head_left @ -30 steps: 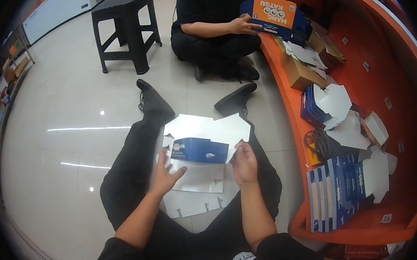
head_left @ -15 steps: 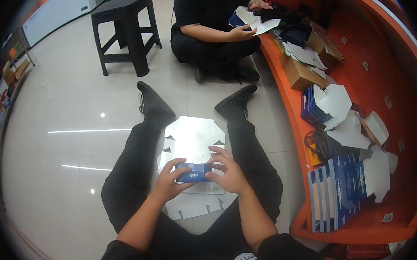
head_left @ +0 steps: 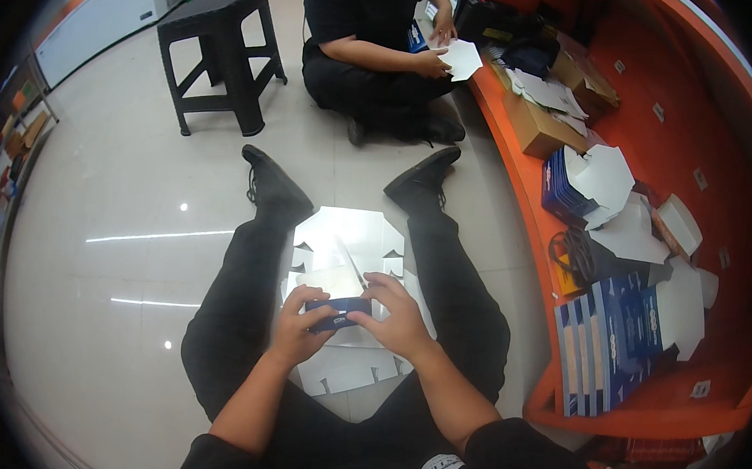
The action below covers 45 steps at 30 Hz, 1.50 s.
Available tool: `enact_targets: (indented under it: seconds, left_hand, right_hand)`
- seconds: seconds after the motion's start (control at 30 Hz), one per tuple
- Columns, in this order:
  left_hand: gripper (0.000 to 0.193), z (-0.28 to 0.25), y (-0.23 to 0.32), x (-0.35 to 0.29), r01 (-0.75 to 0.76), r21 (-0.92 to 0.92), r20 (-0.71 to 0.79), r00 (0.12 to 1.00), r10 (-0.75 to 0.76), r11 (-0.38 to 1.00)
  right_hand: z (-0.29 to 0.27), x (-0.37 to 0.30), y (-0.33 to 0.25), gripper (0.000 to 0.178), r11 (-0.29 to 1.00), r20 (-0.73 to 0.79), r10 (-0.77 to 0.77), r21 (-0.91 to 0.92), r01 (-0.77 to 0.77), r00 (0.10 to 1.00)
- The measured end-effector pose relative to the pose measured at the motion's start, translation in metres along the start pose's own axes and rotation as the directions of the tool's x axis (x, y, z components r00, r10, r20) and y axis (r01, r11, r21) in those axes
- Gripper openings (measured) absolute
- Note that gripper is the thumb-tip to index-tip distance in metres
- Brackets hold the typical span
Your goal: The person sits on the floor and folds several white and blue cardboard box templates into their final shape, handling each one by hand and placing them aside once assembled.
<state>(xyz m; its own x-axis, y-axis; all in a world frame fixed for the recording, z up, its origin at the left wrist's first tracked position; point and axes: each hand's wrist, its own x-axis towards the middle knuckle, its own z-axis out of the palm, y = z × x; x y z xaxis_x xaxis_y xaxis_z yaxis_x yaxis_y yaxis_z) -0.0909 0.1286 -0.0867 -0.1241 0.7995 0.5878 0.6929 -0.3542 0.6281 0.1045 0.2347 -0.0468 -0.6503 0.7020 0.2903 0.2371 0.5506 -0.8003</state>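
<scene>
Between my hands is a small blue cardboard box (head_left: 335,315) with white print. A pale inner panel (head_left: 331,279) stands up behind its blue side. My left hand (head_left: 298,329) grips the left end, thumb on the near face. At the right end, my right hand (head_left: 400,320) pinches it between thumb and fingers. Beneath the box, flat die-cut cardboard sheets (head_left: 350,226) lie white side up on the floor between my legs, with slotted edges showing.
Across from me a seated person (head_left: 362,55) handles a white-and-blue carton (head_left: 460,61). An orange shelf (head_left: 527,188) on the right bears folded blue cartons (head_left: 564,188), a stack of blue flat cartons (head_left: 617,343) and a brown box (head_left: 536,131). A black stool (head_left: 219,49) stands far left.
The box in my hands has tilted, and its pale inner panel now shows behind it. The other person's raised hand has come down to their carton.
</scene>
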Motion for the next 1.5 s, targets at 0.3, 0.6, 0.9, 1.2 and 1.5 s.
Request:
enact_targets:
  seconds: [0.3,0.6,0.9,1.2,1.5]
  left_hand:
    - [0.048,0.012,-0.015,-0.015,0.023,0.018,0.025,0.999,-0.023,1.000]
    - [0.044,0.003,-0.010,-0.002,0.221,-0.126,0.033,0.975,-0.219,0.967]
    - [0.047,0.008,-0.009,-0.008,0.084,-0.018,0.084,0.993,-0.082,0.996]
    - [0.097,0.008,-0.025,-0.011,0.234,0.064,-0.138,0.965,-0.224,0.970]
    - [0.092,0.040,-0.077,-0.044,0.601,0.583,0.231,0.522,-0.821,0.547]
  right_hand:
    - [0.018,-0.006,0.014,0.045,0.977,-0.249,0.210,0.073,-0.198,0.945]
    - [0.006,0.010,0.012,0.034,0.911,-0.015,0.338,0.255,-0.324,0.941]
    - [0.008,-0.003,0.017,0.033,0.977,-0.062,0.206,0.071,-0.201,0.977]
    - [-0.087,0.009,-0.014,0.067,0.891,0.027,0.453,0.021,-0.454,0.891]
    - [-0.132,-0.022,-0.016,0.082,0.956,-0.652,0.292,0.169,-0.241,0.700]
